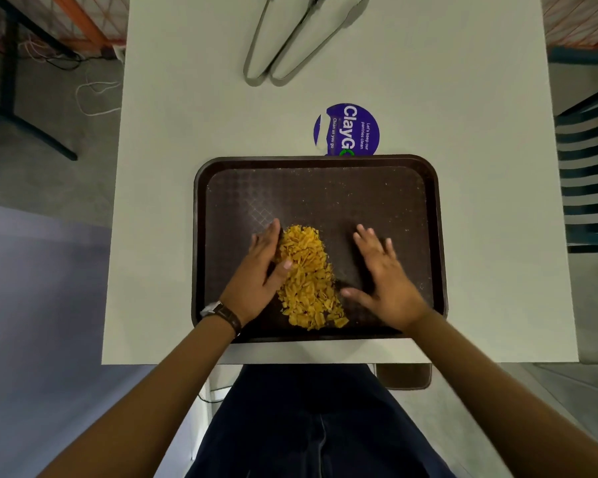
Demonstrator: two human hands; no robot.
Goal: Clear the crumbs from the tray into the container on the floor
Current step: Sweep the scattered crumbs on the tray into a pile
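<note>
Left hand [263,267] lying spread, touching the crumbs [308,277], right hand [384,274] hovering spread beside them, crumbs sitting piled on brown tray [325,191], tray resting on white table [187,167], grey floor [42,188] showing around.

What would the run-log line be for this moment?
stage: gathering | crumbs: piled on tray | left hand: open, touching pile | right hand: open, beside pile | container: unseen

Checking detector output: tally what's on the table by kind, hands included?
Tray: 1
Crumb pile: 1
Tongs: 2
Round sticker: 1
Hands, left hand and right hand: 2
Total: 7
</note>
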